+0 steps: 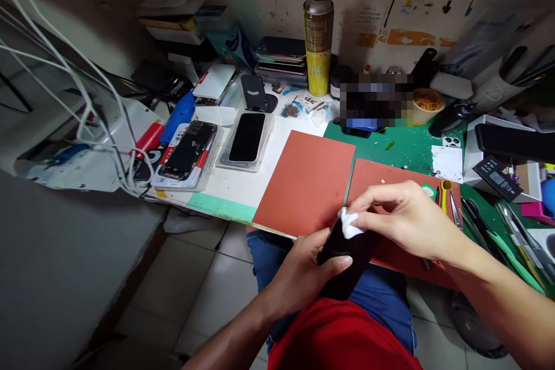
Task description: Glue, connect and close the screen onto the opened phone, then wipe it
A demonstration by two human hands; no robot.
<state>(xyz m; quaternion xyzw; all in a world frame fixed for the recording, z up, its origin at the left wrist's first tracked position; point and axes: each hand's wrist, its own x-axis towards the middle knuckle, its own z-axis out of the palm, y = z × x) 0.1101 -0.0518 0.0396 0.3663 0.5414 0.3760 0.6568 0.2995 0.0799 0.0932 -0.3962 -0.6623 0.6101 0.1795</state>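
A dark, flat phone-like object is tilted over my lap at the table's front edge. Wrapped around its left side is my left hand, with the thumb lying across its dark face. My right hand pinches a crumpled white wipe against the object's upper end. Beneath and behind them lie two reddish-brown mats, one on the left and one on the right.
An opened phone and a black-screened phone lie on the left. A yellow spray can stands at the back. Tweezers and tools lie on the right, near a white box. White cables hang at far left.
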